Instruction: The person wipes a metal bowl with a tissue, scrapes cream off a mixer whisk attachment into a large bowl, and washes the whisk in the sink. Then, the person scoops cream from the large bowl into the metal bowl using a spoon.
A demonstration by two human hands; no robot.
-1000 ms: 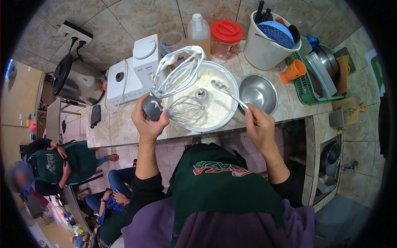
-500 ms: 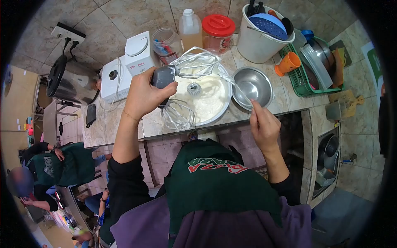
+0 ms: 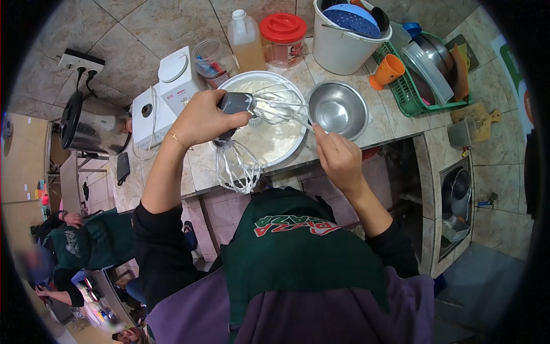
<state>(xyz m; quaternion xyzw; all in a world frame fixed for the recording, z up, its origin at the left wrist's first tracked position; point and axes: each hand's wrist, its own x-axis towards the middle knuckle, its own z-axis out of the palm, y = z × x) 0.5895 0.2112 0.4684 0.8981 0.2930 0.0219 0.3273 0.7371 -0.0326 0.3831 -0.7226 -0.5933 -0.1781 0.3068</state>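
My left hand [image 3: 205,117] is closed round the dark grey hub of a double whisk [image 3: 236,104]. One cream-coated wire head of it lies over the white bowl of cream [image 3: 269,143]; the other [image 3: 239,167] hangs at the bowl's near left rim. In my right hand [image 3: 339,157] is the handle of a spoon [image 3: 302,121], pinched between thumb and fingers. The spoon's far end meets the whisk wires over the bowl's right side, where its tip is hard to make out. A steel bowl [image 3: 338,110] stands just right of the white bowl.
A white mixer base [image 3: 153,117], a bottle [image 3: 246,43] and a red-lidded jar [image 3: 283,40] stand behind. To the right are a white bucket [image 3: 346,51], an orange cup [image 3: 387,71] and a green rack [image 3: 421,106]. A co-worker [image 3: 86,241] is at far left.
My left hand has turned the whisk from upright to sideways, and its lower head has swung toward the counter edge. The spoon has moved from over the cream to against the wires.
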